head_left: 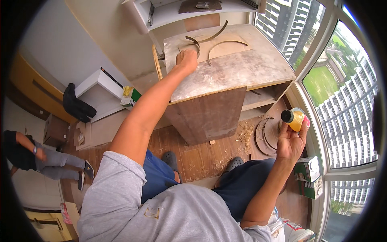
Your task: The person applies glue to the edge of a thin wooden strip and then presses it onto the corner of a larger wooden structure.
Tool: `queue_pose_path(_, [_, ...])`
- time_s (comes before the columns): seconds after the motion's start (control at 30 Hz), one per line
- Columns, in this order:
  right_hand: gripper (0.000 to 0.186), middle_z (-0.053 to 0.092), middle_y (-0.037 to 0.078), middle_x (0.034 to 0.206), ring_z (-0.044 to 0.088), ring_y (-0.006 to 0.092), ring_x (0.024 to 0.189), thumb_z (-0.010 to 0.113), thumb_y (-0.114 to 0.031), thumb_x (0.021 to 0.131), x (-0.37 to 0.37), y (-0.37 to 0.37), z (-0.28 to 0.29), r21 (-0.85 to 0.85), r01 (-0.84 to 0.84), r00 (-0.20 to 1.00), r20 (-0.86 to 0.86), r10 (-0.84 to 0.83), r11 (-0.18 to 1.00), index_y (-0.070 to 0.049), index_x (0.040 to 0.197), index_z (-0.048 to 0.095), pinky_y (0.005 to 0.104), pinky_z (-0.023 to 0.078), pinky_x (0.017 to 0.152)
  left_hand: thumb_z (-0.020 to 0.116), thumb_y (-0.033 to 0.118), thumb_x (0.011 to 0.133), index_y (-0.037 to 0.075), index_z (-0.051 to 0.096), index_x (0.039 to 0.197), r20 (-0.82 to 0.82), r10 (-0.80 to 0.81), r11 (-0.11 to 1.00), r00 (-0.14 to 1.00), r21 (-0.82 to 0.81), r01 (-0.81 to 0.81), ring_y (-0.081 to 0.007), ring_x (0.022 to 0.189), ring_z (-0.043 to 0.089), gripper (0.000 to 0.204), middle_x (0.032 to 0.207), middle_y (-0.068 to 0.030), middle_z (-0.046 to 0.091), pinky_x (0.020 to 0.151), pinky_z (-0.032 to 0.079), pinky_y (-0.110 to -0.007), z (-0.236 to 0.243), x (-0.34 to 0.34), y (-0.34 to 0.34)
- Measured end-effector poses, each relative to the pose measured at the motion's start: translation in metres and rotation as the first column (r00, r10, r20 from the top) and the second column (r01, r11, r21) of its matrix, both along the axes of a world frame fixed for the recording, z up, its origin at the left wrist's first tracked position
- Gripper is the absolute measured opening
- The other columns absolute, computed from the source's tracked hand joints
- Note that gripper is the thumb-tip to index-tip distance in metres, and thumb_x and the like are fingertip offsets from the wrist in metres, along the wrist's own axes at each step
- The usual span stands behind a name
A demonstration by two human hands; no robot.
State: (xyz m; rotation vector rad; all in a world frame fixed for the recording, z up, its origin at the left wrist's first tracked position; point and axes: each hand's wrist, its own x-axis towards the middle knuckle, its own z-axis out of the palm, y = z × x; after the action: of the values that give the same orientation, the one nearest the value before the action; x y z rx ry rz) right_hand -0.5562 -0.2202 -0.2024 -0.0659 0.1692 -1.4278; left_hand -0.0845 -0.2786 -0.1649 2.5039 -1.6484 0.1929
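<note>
My left hand [186,60] reaches over the worn, whitish cabinet top, its fingers closed. A short thin stick [179,49] shows beside the fingers, and a dark curved edging strip [197,43] runs close by; what the fingers grip is hidden. Further right on the same top lie another curved strip [227,42] and a longer strip [215,33] that reaches toward the back. Off to the right, near the window, my right hand [291,141] holds up a small bottle [297,121] with yellow contents and a black cap. Something pink shows at its fingertips.
The cabinet [205,115] stands in front of me. Coiled strips [266,137] and wood shavings [245,133] lie on the floor. Green-and-white boxes [308,177] stand by the window at right. Another person [48,157] is at far left, near dark boots [76,103].
</note>
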Motion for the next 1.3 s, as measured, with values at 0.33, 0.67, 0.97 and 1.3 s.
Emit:
queue_pose_path(0.33, [0.040, 0.067, 0.020, 0.136, 0.066, 0.0360, 0.127, 0.065, -0.020, 0.108, 0.000, 0.000, 0.001, 0.002, 0.005, 1.000, -0.008, -0.005, 1.000, 0.003, 0.139, 0.055, 0.0521, 0.059, 0.108, 0.060, 0.010, 0.094, 0.005, 0.072, 0.096, 0.308, -0.207, 0.868, 0.929, -0.379, 0.320, -0.0384, 0.102, 0.067, 0.013, 0.101, -0.0162, 0.071, 0.092, 0.054, -0.052, 0.017, 0.005, -0.009])
queue_pose_path(0.67, [0.040, 0.066, 0.020, 0.138, 0.064, 0.0361, 0.130, 0.065, -0.020, 0.109, 0.001, 0.000, 0.001, 0.036, 0.023, 1.000, -0.008, -0.023, 0.999, 0.003, 0.139, 0.055, 0.0531, 0.056, 0.112, 0.067, 0.014, 0.088, 0.006, 0.079, 0.093, -0.377, -0.110, 0.923, 0.920, -0.381, -0.046, -0.0352, 0.099, 0.074, 0.015, 0.102, -0.0167, 0.078, 0.091, 0.056, -0.045, 0.010, 0.022, -0.011])
queue_pose_path(0.97, [0.038, 0.067, 0.020, 0.135, 0.066, 0.0351, 0.127, 0.064, -0.020, 0.109, 0.003, 0.001, 0.001, 0.009, 0.013, 1.000, -0.029, -0.013, 1.000, 0.002, 0.139, 0.056, 0.0522, 0.059, 0.108, 0.065, 0.018, 0.089, 0.006, 0.080, 0.099, -0.077, -0.081, 0.885, 0.994, -0.464, 0.036, -0.0383, 0.097, 0.075, 0.022, 0.099, -0.0190, 0.079, 0.089, 0.058, -0.046, 0.023, 0.033, -0.003])
queue_pose_path(1.3, [0.040, 0.067, 0.020, 0.136, 0.066, 0.0355, 0.128, 0.065, -0.021, 0.108, 0.004, -0.001, -0.002, 0.008, 0.004, 0.999, -0.036, -0.004, 1.000, 0.002, 0.139, 0.055, 0.0522, 0.058, 0.109, 0.057, 0.011, 0.095, 0.006, 0.075, 0.092, 0.281, -0.127, 0.905, 0.951, -0.360, 0.227, -0.0414, 0.105, 0.068, 0.018, 0.106, -0.0192, 0.073, 0.098, 0.052, -0.052, -0.005, 0.042, -0.001])
